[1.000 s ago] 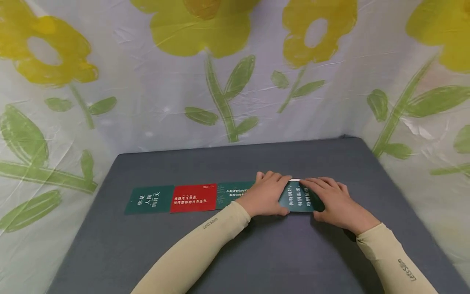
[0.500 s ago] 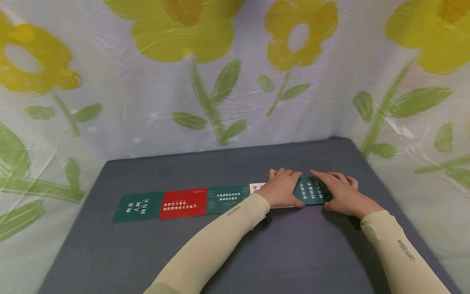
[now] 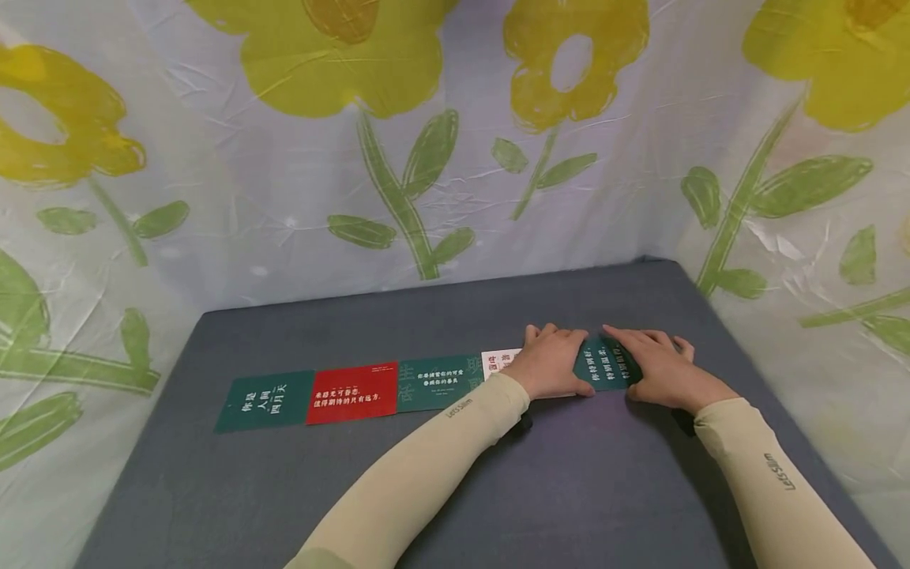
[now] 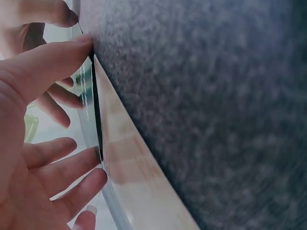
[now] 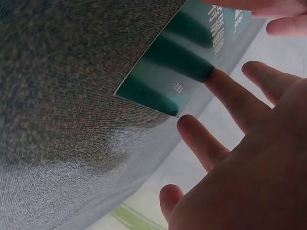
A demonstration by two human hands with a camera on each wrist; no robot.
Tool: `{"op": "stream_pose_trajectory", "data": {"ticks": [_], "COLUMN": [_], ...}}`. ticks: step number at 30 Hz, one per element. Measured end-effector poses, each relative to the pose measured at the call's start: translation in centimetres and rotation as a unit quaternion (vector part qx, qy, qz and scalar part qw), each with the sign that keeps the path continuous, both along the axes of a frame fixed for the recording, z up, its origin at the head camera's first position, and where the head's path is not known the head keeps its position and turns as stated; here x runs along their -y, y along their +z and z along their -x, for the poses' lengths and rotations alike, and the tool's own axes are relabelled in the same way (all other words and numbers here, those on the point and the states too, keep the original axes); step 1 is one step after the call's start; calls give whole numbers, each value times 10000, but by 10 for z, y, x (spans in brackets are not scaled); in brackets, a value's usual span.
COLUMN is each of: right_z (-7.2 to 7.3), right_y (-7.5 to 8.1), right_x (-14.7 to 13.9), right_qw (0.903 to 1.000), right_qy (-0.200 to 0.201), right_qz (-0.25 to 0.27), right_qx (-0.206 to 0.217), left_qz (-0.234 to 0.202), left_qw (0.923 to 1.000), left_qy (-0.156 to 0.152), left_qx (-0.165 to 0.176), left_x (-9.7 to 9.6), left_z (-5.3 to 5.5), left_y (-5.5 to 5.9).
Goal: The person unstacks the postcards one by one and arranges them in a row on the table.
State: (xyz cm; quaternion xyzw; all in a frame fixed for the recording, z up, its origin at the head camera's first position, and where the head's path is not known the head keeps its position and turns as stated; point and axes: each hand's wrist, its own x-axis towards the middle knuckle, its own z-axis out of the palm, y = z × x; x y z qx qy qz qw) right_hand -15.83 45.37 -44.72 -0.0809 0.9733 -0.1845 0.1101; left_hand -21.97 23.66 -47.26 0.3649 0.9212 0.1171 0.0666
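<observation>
A dark green card point(image 3: 600, 365) with white lettering lies at the right end of a row of cards, between my two hands. My left hand point(image 3: 550, 363) spans a white card point(image 3: 495, 362) with red print and covers most of it. In the left wrist view, its thumb and fingertips sit along the seam where the pale glossy card point(image 4: 132, 163) meets the green one. My right hand point(image 3: 664, 375) spreads over the green card's right part. In the right wrist view, its fairly straight fingers point(image 5: 232, 96) touch the green card point(image 5: 165, 62) near its end.
Leftward the row continues with a green card point(image 3: 439, 382), a red card point(image 3: 353, 393) and another green card point(image 3: 265, 401) at the end. They lie edge to edge on a grey cloth-covered table point(image 3: 298, 490). A flower-printed curtain point(image 3: 284, 197) hangs behind.
The head view has shifted. Both hands have slid right relative to the row with the green card, uncovering part of the white card. Over the last half second, the hands barely moved.
</observation>
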Motion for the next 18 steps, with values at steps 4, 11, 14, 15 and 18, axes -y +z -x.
{"op": "stream_pose_trajectory", "data": {"ticks": [4, 11, 14, 15, 18], "right_z": [0, 0, 0, 0, 0], "right_y": [0, -1, -2, -2, -3], "right_x": [-1, -3, -2, -1, 0], "right_qw": [10000, 10000, 10000, 10000, 10000], "right_qy": [-42, -39, -26, -25, -21], "right_qz": [-28, -2, -10, -14, -35], "right_qx": [25, 45, 46, 43, 29], "left_qz": [6, -19, -31, -36, -23], "left_qw": [10000, 9999, 10000, 10000, 9999], "left_qy": [-25, 8, 23, 36, 58], "left_qx": [-63, -124, -88, -72, -91], "left_x": [-2, -6, -5, -5, -2], "left_z": [-3, -5, -4, -4, -4], "left_y": [2, 1, -3, -4, -5]}}
